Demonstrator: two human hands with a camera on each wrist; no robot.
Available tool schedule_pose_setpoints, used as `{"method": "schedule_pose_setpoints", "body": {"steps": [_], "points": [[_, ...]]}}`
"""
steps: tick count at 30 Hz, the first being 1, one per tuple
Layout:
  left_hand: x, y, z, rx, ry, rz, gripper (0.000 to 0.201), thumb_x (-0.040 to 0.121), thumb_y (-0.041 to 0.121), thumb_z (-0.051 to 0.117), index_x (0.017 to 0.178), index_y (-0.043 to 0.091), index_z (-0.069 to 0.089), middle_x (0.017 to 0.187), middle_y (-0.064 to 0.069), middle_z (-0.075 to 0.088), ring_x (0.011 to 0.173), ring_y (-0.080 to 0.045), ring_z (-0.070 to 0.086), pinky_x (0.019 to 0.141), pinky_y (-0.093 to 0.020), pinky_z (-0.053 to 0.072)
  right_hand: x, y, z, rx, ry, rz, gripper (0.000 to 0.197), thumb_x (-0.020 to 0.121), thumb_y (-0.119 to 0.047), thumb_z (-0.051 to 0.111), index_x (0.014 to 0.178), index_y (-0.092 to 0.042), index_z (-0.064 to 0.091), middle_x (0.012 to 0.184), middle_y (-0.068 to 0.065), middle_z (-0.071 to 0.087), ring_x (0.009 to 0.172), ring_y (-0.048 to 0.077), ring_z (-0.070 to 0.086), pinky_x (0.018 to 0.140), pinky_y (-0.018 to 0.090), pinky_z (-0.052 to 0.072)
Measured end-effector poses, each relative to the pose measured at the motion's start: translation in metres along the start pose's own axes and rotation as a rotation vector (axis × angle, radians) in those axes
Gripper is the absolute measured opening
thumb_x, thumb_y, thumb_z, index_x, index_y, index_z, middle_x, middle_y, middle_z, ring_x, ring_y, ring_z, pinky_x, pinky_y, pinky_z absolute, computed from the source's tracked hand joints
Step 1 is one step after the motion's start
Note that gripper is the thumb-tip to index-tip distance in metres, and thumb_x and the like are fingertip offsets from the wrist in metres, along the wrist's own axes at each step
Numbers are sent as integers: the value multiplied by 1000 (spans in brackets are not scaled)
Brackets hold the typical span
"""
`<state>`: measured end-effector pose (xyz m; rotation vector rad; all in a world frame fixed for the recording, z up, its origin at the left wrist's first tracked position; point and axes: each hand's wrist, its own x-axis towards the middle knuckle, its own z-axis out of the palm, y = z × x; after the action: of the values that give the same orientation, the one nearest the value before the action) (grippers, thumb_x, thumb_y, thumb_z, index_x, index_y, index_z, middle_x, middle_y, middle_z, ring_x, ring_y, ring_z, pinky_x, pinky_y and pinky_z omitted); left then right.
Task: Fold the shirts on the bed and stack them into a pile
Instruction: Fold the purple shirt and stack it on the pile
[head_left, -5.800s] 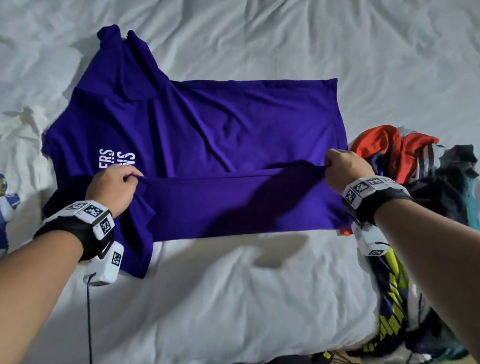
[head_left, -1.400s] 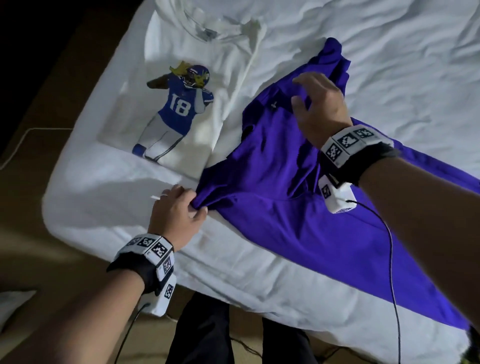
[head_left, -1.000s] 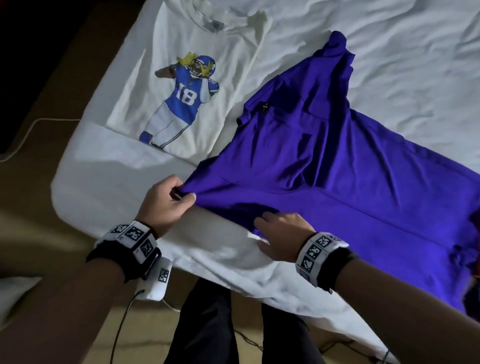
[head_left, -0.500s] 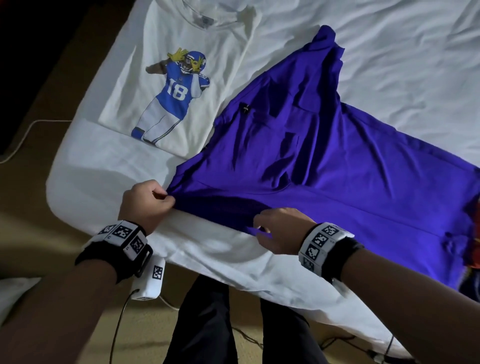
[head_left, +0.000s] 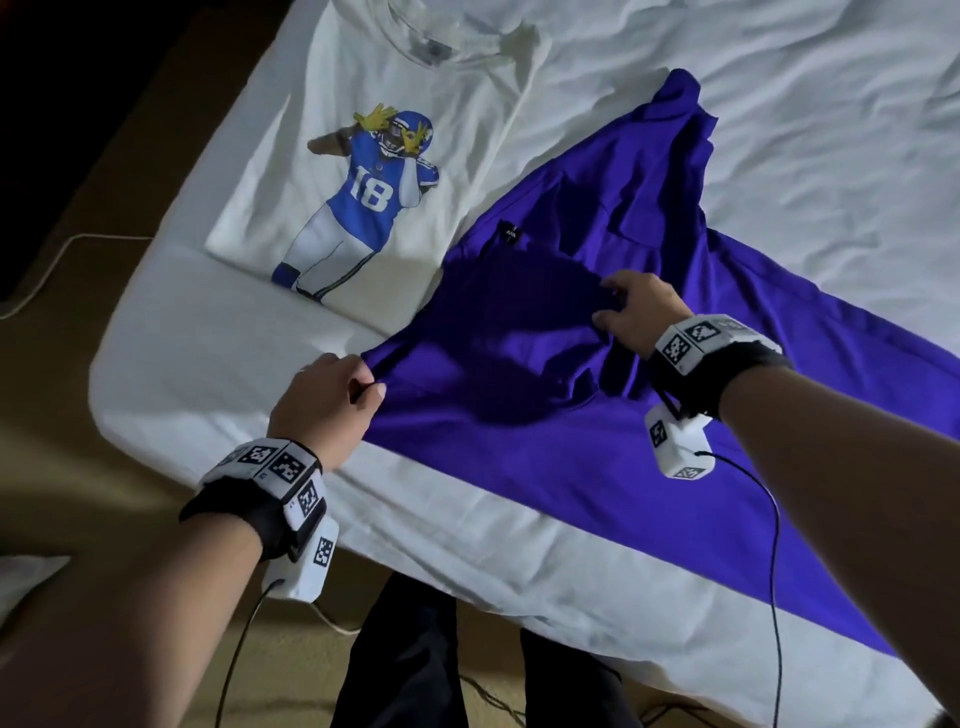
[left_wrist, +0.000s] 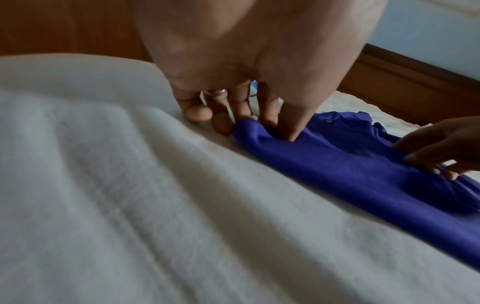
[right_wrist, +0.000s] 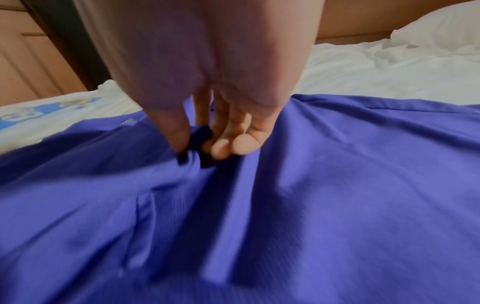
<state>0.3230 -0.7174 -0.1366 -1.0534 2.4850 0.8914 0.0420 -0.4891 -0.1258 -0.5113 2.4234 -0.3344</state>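
A purple shirt (head_left: 649, 415) lies partly folded across the white bed, its collar end toward the far side. My left hand (head_left: 332, 400) pinches the shirt's near left corner (left_wrist: 249, 127) between thumb and fingers at the bed's edge. My right hand (head_left: 639, 317) pinches a fold of the purple cloth (right_wrist: 200, 148) in the middle of the shirt and holds it slightly raised. A white shirt (head_left: 395, 135) printed with a football player numbered 18 lies flat on the bed beyond the left hand, touching the purple shirt's left edge.
The white bed sheet (head_left: 831, 130) is rumpled on the far right. The bed's near edge (head_left: 467, 551) runs diagonally, with brown floor (head_left: 104, 519) and my dark trousers (head_left: 415, 649) below it. Cables hang from both wrist cameras.
My right hand has left the shirt's near edge, moved up to its middle and pinched a fold there. My left hand keeps its pinch on the corner.
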Motion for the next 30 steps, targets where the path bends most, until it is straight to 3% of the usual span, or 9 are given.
{"method": "schedule_pose_setpoints", "body": {"steps": [3, 7, 10, 14, 19, 22, 24, 28, 30], "points": [[-1, -3, -5, 25, 14, -42, 20, 97, 39, 53, 85, 23, 52, 92, -2, 55, 89, -30, 56, 73, -42, 48, 6, -4, -8, -43, 114, 13, 34, 85, -20, 69, 118, -14, 63, 116, 13, 62, 108, 32, 59, 86, 31, 43], [-10, 2, -6, 28, 53, -37, 21, 93, 39, 61, 92, 18, 57, 94, -3, 61, 82, -25, 56, 68, -36, 44, 5, -21, -9, -435, 219, -236, 46, 82, -23, 63, 126, -18, 53, 121, 10, 50, 110, 37, 53, 82, 45, 50], [-16, 3, -7, 26, 68, -107, 37, 90, 50, 62, 109, 18, 60, 104, -4, 64, 92, -29, 60, 75, -38, 49, 16, -55, -3, -371, 343, -433, 32, 85, -19, 53, 116, -14, 60, 112, 11, 54, 102, 37, 55, 78, 49, 52], [-15, -1, -7, 52, 2, -168, 51, 86, 61, 61, 114, 18, 58, 103, -2, 67, 96, -29, 63, 75, -36, 49, 42, -97, 15, -312, 228, -529, 29, 88, -8, 52, 112, -17, 65, 110, 7, 57, 100, 34, 59, 75, 43, 55], [-18, -17, -3, -135, -16, -119, 41, 83, 47, 75, 109, 17, 64, 98, -2, 70, 95, -27, 65, 79, -37, 53, 65, -120, 21, -611, -13, -516, 40, 84, -8, 59, 122, -19, 61, 123, 4, 54, 114, 30, 53, 85, 40, 53], [-22, -26, -2, -204, -18, -52, 24, 85, 37, 76, 83, 18, 62, 71, 2, 63, 70, -24, 61, 64, -33, 49, 73, -122, 20, -589, 33, -544, 29, 85, -8, 59, 113, -14, 64, 112, 9, 56, 107, 33, 56, 79, 39, 51], [-24, -32, 0, -211, 3, -39, 29, 86, 36, 75, 71, 18, 57, 60, 0, 56, 61, -25, 55, 57, -34, 44, 79, -120, 20, -477, 117, -547, 20, 87, -4, 55, 103, -10, 64, 103, 12, 57, 94, 36, 59, 70, 37, 48], [-31, -36, 2, -172, 46, -79, 18, 89, 33, 69, 83, 16, 64, 73, 0, 64, 71, -28, 60, 62, -36, 50, 76, -116, 25, -449, 192, -607, 21, 87, 0, 56, 106, -6, 61, 112, 15, 56, 103, 39, 56, 71, 45, 54], [-36, -32, 0, -42, 104, -12, 14, 86, 26, 69, 95, 17, 63, 88, -3, 64, 80, -29, 61, 65, -38, 53, 63, -112, 29, -400, 286, -638, 24, 87, -6, 57, 110, -5, 64, 119, 17, 56, 106, 41, 55, 75, 50, 55]]}}
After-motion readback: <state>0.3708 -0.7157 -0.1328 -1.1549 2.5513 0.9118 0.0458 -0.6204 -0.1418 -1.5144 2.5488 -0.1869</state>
